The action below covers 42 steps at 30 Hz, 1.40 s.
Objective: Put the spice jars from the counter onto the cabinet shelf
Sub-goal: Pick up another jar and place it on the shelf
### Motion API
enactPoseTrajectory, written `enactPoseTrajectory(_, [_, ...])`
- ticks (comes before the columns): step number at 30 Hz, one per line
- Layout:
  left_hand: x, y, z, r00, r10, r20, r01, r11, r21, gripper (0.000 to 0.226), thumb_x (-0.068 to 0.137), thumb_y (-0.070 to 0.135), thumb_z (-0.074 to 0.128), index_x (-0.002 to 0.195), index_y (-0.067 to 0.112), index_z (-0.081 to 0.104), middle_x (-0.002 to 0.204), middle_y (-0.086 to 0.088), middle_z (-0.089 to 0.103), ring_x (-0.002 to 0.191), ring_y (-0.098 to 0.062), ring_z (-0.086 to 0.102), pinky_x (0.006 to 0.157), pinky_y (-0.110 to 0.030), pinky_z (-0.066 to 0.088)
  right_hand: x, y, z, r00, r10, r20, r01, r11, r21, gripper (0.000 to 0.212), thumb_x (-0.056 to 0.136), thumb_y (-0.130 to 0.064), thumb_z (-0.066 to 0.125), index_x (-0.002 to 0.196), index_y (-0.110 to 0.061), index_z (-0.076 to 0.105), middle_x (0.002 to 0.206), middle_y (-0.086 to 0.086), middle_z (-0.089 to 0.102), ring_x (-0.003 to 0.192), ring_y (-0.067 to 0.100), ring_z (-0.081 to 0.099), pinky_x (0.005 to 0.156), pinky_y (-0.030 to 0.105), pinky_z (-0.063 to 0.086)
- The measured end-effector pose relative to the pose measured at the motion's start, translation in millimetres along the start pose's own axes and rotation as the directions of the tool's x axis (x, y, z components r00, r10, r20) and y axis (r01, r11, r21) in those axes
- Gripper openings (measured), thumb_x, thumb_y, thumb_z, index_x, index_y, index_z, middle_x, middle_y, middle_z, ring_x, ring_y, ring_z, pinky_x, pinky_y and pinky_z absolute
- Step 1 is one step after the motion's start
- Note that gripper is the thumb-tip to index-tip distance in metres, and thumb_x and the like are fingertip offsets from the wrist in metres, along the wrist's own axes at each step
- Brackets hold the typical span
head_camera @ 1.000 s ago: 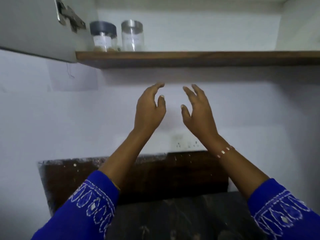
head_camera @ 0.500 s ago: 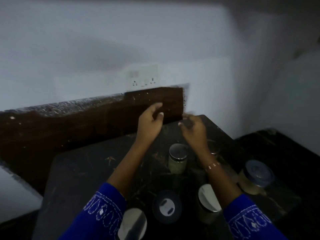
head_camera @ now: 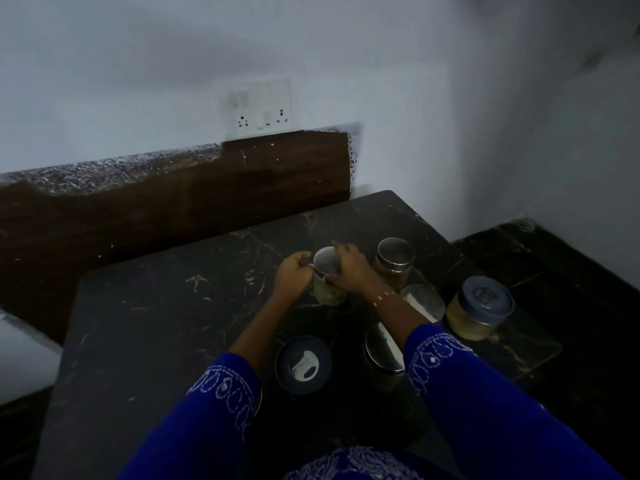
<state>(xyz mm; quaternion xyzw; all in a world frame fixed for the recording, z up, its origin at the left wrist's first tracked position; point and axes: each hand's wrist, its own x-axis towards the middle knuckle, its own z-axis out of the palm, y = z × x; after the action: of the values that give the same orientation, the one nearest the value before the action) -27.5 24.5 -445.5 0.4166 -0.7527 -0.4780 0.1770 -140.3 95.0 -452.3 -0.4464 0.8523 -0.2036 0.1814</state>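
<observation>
Several spice jars stand on the dark marble counter (head_camera: pixel 145 341). A glass jar with a steel lid (head_camera: pixel 327 271) and pale greenish contents sits between my hands. My left hand (head_camera: pixel 292 271) presses its left side and my right hand (head_camera: pixel 349 268) wraps its right side. Behind it to the right stands a steel-lidded jar (head_camera: pixel 394 259). A steel-lidded jar (head_camera: pixel 424 301) is partly hidden by my right forearm. A blue-lidded jar (head_camera: pixel 479 308) with pale contents stands far right. Nearer me are a dark-lidded jar (head_camera: pixel 303 363) and a steel-lidded jar (head_camera: pixel 382 358). The cabinet shelf is out of view.
A dark wooden backsplash (head_camera: pixel 173 209) runs behind the counter, with a white socket plate (head_camera: pixel 259 107) on the wall above it. The counter's right edge drops to a lower dark surface (head_camera: pixel 554 271) by the white side wall.
The view dropped from the cabinet shelf to the counter. Both hands came down from the air and closed around the steel-lidded jar with greenish contents.
</observation>
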Motion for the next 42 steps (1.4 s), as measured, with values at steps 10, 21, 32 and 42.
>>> enactPoseTrajectory(10, [-9.2, -24.6, 1.9, 0.990, -0.114, -0.080, 0.107, 0.990, -0.091, 0.033, 0.089, 0.002, 0.048, 0.121, 0.001, 0.056, 0.122, -0.017, 0.061, 0.103, -0.021, 0.056, 0.088, -0.027, 0.042, 17.4, 11.5, 12.3, 0.997, -0.044, -0.061, 0.038, 0.995, -0.094, 0.080, 0.070, -0.042, 0.075, 0.134, -0.011, 0.038, 0.136, 0.013, 0.032, 0.125, 0.030, 0.038, 0.103, 0.039, 0.039])
enactPoseTrajectory(21, [-40.0, -12.8, -20.9, 0.986, 0.166, 0.022, -0.157, 0.960, -0.232, 0.058, 0.076, 0.012, 0.068, 0.121, 0.039, 0.043, 0.122, 0.007, 0.054, 0.111, -0.004, 0.055, 0.082, -0.017, 0.050, -14.9, -26.4, -11.4, 0.937, -0.006, -0.350, 0.113, 0.952, 0.285, 0.054, 0.063, -0.055, 0.071, 0.100, -0.019, 0.057, 0.094, -0.006, 0.041, 0.085, 0.011, 0.047, 0.068, 0.022, 0.037])
enactPoseTrajectory(32, [-55.5, 30.4, -53.2, 0.741, 0.449, -0.498, -0.467, 0.879, 0.097, 0.086, 0.063, 0.035, 0.079, 0.133, 0.033, 0.030, 0.132, 0.017, 0.040, 0.122, -0.001, 0.041, 0.100, -0.023, 0.044, -58.5, -110.3, -66.8, 0.828, -0.198, -0.524, 0.423, 0.835, 0.352, 0.078, 0.065, -0.053, 0.072, 0.131, -0.017, 0.050, 0.105, -0.006, 0.046, 0.093, 0.005, 0.050, 0.070, 0.007, 0.041])
enactPoseTrajectory(42, [-71.1, 77.1, -133.0, 0.915, 0.370, -0.163, -0.342, 0.494, -0.799, 0.050, 0.076, 0.015, 0.054, 0.124, 0.006, 0.045, 0.101, -0.008, 0.067, 0.087, -0.018, 0.069, 0.067, -0.026, 0.056, -81.4, -138.6, -81.5, 0.895, -0.221, -0.388, 0.446, 0.395, 0.803, 0.043, 0.083, -0.013, 0.064, 0.125, -0.010, 0.055, 0.112, 0.012, 0.065, 0.102, 0.025, 0.064, 0.085, 0.038, 0.056])
